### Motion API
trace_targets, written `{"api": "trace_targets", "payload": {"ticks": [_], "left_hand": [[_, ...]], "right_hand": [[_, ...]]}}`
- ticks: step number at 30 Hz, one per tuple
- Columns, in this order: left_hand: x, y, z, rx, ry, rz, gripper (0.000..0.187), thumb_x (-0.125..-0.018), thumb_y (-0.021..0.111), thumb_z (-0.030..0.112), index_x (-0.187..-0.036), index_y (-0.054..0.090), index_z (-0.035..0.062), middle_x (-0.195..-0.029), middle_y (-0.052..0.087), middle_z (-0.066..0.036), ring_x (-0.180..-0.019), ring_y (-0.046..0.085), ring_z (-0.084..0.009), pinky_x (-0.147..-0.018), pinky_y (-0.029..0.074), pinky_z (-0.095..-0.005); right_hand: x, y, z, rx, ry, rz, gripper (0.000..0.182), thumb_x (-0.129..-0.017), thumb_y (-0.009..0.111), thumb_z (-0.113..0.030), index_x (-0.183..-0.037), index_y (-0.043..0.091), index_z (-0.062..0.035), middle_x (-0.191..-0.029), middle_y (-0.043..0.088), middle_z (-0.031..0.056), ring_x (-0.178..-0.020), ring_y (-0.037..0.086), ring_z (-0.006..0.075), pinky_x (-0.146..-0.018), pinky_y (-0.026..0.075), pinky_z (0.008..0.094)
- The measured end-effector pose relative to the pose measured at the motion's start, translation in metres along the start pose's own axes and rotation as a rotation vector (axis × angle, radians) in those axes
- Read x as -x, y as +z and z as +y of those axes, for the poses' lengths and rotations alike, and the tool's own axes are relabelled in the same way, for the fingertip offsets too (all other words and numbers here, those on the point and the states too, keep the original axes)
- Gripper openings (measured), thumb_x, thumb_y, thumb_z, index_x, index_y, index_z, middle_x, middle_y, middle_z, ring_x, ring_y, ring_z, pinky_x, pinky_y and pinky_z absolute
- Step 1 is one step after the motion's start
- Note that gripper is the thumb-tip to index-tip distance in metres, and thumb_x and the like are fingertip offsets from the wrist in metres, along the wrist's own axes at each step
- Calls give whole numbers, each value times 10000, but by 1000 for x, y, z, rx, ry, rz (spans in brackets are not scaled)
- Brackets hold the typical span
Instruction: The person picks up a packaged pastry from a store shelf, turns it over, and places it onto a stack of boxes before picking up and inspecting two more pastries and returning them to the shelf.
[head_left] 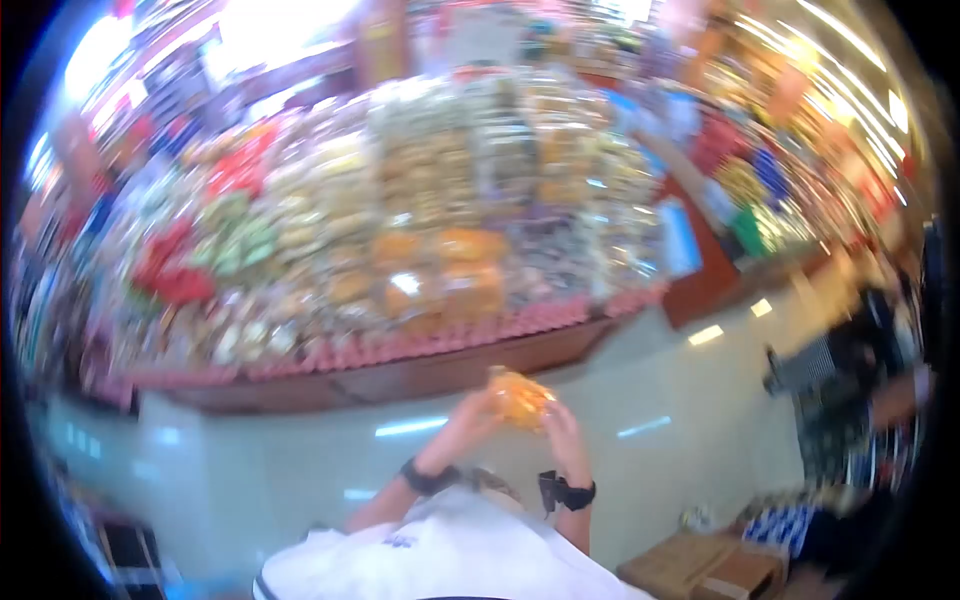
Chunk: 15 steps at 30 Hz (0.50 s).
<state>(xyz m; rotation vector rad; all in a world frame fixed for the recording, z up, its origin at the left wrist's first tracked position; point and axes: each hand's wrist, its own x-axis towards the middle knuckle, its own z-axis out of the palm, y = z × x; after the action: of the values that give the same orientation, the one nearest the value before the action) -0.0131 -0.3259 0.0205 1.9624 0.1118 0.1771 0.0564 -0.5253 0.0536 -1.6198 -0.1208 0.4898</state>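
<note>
Between my two hands is an orange package (522,401) with a shiny clear wrapping, held up in front of my white shirt. My left hand (480,413) grips its left side, and my right hand (560,424) grips its right side. Both wrists wear black bands. The fingers are blurred, and the package's contents are too smeared to make out. Beyond the package stands a long display counter (400,378) piled with wrapped goods, among them orange packs (472,272) near its front edge.
Red bags (178,268) and green packs (235,235) lie on the counter's left part. Cardboard boxes (690,565) stand on the floor at the lower right. Dark shapes and a checked item (808,368) are at the right. Pale shiny floor (660,455) lies between.
</note>
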Motion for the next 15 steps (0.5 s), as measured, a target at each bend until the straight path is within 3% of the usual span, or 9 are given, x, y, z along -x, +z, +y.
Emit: {"api": "trace_targets", "payload": {"ticks": [2, 5, 9, 10, 13, 15], "left_hand": [[-7, -16, 7, 89, -47, 44, 536, -913, 652, 200, -1363, 445, -4, -1302, 516, -165, -1196, 528, -242, -932, 471, -345], [-19, -41, 2, 105, -19, 174, 473, -900, 649, 181, -1295, 494, -27, -1282, 515, -205, -1172, 529, -325, -1009, 418, -403], [-34, -82, -17, 201, -98, 215, 510, -903, 645, 182, -1345, 468, 0, -1327, 501, -188, -1211, 521, -280, -1008, 422, -369], [-39, -93, -35, 161, -36, 239, 510, -901, 644, 184, -1345, 470, 3, -1348, 486, -186, -1225, 509, -278, -1009, 422, -370], [-55, -147, -38, 291, -111, 307, 461, -894, 640, 150, -1292, 495, -31, -1276, 516, -177, -1161, 543, -279, -961, 455, -341], [-73, -181, -54, 218, -19, 380, 453, -892, 637, 140, -1289, 500, -32, -1260, 534, -175, -1129, 571, -274, -928, 477, -338]], "right_hand": [[-27, 6, 20, 21, -25, -16, 337, -952, 572, -177, -1258, 569, -35, -1049, 596, 19, -856, 530, 79, -756, 447, 223], [-53, 24, 5, 106, 117, -122, 334, -955, 568, -162, -1259, 550, -23, -1127, 610, 50, -904, 554, 82, -758, 459, 223], [-89, 68, -15, 136, 6, -156, 356, -953, 566, -144, -1281, 538, -10, -1177, 579, 46, -942, 541, 88, -809, 453, 238], [-102, 83, -17, 138, -16, -180, 355, -953, 566, -145, -1279, 538, -7, -1195, 573, 51, -951, 537, 90, -823, 449, 240], [-129, 129, -37, 161, -50, -237, 351, -954, 569, -147, -1271, 542, 2, -1232, 558, 57, -972, 528, 93, -855, 437, 241], [-151, 163, -56, 190, -68, -273, 346, -953, 573, -149, -1260, 546, 7, -1234, 555, 52, -978, 524, 89, -865, 431, 237]]}}
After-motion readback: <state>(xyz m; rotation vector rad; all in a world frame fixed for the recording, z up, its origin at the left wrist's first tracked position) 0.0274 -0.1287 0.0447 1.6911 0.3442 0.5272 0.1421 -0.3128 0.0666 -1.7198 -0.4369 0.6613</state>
